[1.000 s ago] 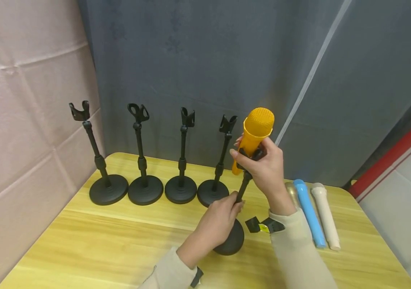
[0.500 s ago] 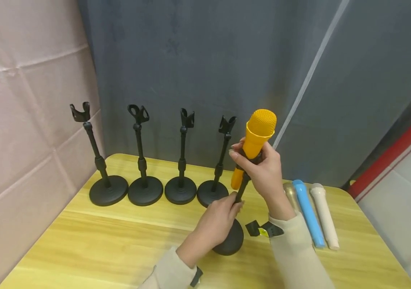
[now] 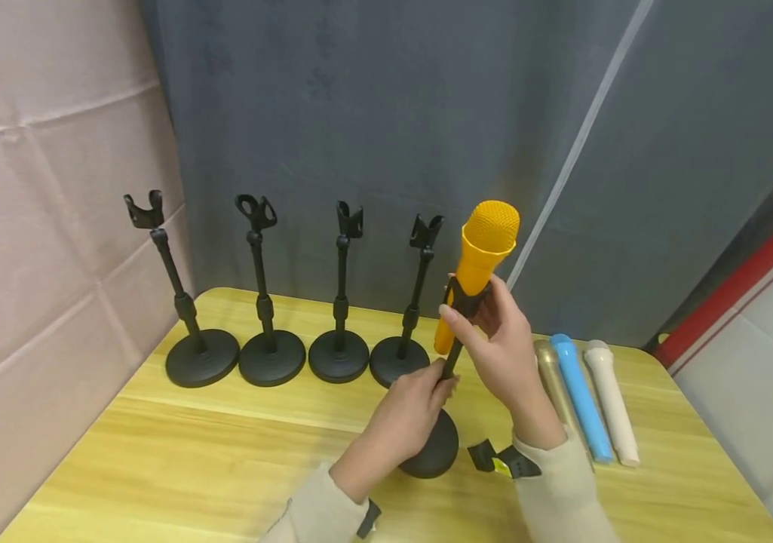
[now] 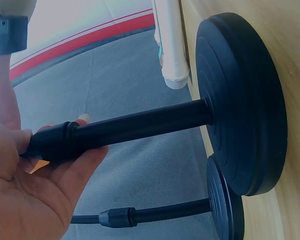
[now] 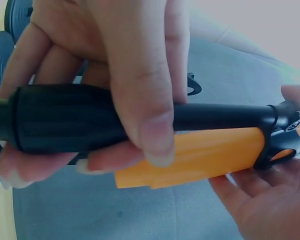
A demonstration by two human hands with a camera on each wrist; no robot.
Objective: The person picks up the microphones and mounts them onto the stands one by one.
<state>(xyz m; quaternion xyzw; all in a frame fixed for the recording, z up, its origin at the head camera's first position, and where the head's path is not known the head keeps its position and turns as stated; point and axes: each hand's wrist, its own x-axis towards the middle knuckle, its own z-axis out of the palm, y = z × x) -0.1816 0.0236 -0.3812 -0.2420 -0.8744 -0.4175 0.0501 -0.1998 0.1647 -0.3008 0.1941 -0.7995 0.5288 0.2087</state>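
Observation:
A yellow-orange microphone sits in the black clip of a desk microphone stand, its mesh head upward and its tail below the clip. My left hand grips the stand's pole around the collar. Down on the table, the stand's round base is partly covered by that hand. At the clip, my right hand holds the microphone, thumb in front and fingers behind. The right wrist view shows its fingertips against the orange body, beside the clip.
Several black stands with bare clips line the back, among them one at far left and one nearest the hands. Gold, blue and cream microphones lie at the right. A grey curtain hangs behind the table.
The microphone has slid down through the clip, so its tail reaches lower. My right hand has eased slightly down and right, uncovering more of the clip. The left hand keeps its grip.

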